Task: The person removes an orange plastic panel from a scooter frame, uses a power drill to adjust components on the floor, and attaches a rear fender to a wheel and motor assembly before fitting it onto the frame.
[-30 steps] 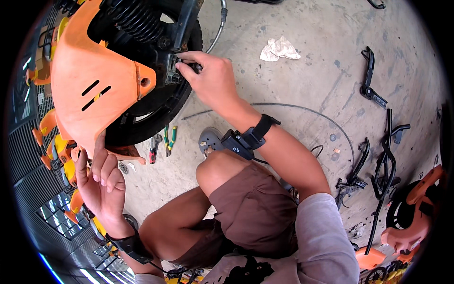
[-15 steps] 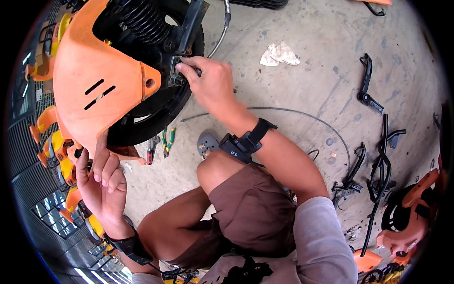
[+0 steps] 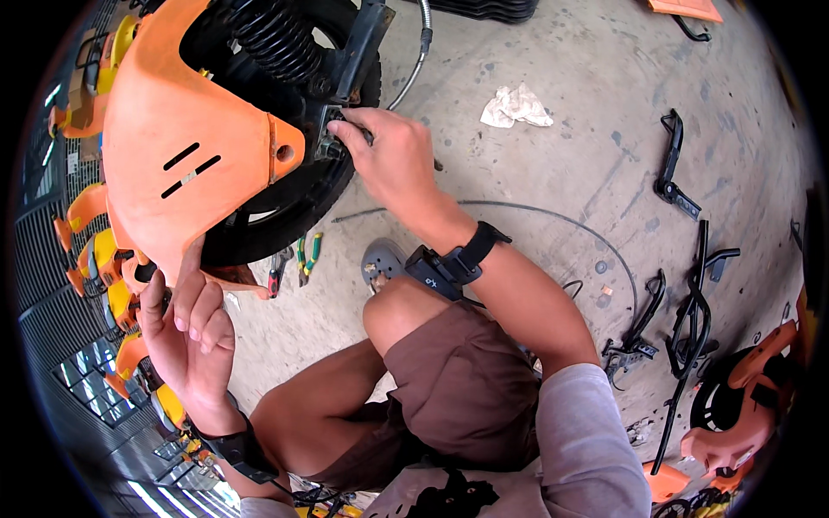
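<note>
An orange fender (image 3: 186,129) covers a black-tyred wheel (image 3: 259,237) at the upper left, with a black coil spring (image 3: 276,43) beside it. My right hand (image 3: 393,155) is closed at a small metal fitting (image 3: 328,142) by the wheel's hub. Its thumb and fingers pinch together there, hiding what they hold. A dark tip (image 3: 438,165) shows just past the back of that hand. My left hand (image 3: 194,332) is palm up at the fender's lower edge. One finger stretches to touch the fender while the others curl loosely, with nothing visible in them.
On the floor below the wheel lie green-handled pliers (image 3: 309,259) and a red-handled wrench (image 3: 276,272). A thin black cable (image 3: 553,216) curves across the concrete. A white rag (image 3: 516,106), black metal brackets (image 3: 669,164) and a bent tube frame (image 3: 691,319) lie to the right.
The view has shifted slightly, so the fender and wheel appear a little farther right. Both hands keep their places at the fitting and the fender edge.
</note>
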The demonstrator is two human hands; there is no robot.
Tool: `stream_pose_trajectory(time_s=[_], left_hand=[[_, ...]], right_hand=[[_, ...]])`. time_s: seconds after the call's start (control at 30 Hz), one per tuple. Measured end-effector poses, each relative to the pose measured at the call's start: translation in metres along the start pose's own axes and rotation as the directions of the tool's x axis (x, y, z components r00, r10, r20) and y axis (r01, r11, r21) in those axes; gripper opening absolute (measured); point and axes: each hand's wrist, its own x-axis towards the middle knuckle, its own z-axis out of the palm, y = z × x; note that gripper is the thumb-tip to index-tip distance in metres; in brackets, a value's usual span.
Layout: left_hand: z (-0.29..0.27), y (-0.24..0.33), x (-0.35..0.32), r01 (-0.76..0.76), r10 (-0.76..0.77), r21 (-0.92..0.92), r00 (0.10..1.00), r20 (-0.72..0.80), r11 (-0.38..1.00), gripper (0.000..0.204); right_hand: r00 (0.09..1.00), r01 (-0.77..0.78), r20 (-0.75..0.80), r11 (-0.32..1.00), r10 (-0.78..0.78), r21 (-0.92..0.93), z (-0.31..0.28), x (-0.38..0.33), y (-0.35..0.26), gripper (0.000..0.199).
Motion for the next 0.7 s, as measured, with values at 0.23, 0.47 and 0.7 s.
stream_pose_trajectory(time_s=[0.23,0.47,0.7], left_hand=[[0.002,0.000,0.000,-0.003,0.003,-0.008,1.000,-0.010,1.000,0.053],[0.005,-0.002,-0.003,-0.009,0.009,0.008,1.000,0.009,1.000,0.055],[0.006,-0.002,0.000,-0.012,0.012,0.001,1.000,-0.020,1.000,0.056]], right_hand=[[0.996,0.012,0.087,0.998,-0.006,-0.065,-0.005,0.005,-0.004,0.016],[0.985,0.157,-0.065,0.988,-0.157,-0.008,0.004,0.000,0.005,0.019],[0.997,0.055,-0.057,0.998,-0.055,-0.003,0.004,-0.002,0.002,0.019]])
